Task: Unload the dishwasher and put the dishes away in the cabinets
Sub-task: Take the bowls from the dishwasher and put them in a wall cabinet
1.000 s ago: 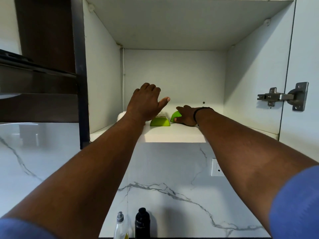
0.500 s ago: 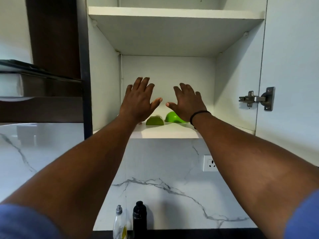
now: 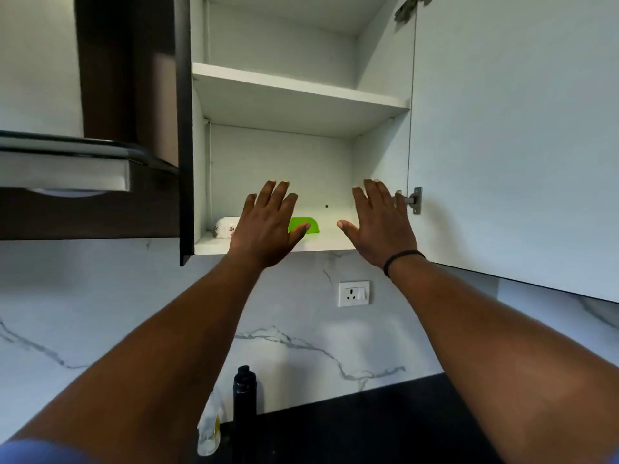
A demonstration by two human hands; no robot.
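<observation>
Head view, only view. Both hands raised in front of open white wall cabinet (image 3: 378, 155), palms forward, holding nothing. Left hand (image 3: 268, 226): fingers (image 3: 274, 195) straight and spread, thumb out to the right, overlapping the bright green plastic bowl (image 3: 306, 224) from this angle; contact not evident. Right hand (image 3: 380, 222): fingers straight, slightly spread, thumb out to the left, black band on wrist (image 3: 403, 259), clear of any dish.

Step judged: release after placing, hands coming off the lower shelf (image 3: 331, 241). To do well: draw hands straight toward the near side, level, without brushing the green bowl or knocking the neighbour; check both dishes sit well back from the front lip; then down to the dishwasher for the next load. Dishwasher not in view.

Containers. Lower shelf compartment: green bowl near the middle, apparently upside down, flat side up; white ceramic bowl with small floral print (image 3: 226, 227) at the left, close to the side wall, partly hidden behind left hand. Gap between the two not visible. Right half of shelf bare. Upper shelf (image 3: 298, 85): nothing visible from below. Open white cabinet door (image 3: 502, 145) at right, metal hinge (image 3: 413, 199) just beside right-hand fingertips.

Near, low: dark counter (image 3: 368, 420) with black bottle (image 3: 244, 396) and clear spray bottle of yellowish liquid (image 3: 209, 430) touching or just beside it. Wall socket (image 3: 353, 293) on marble backsplash.
</observation>
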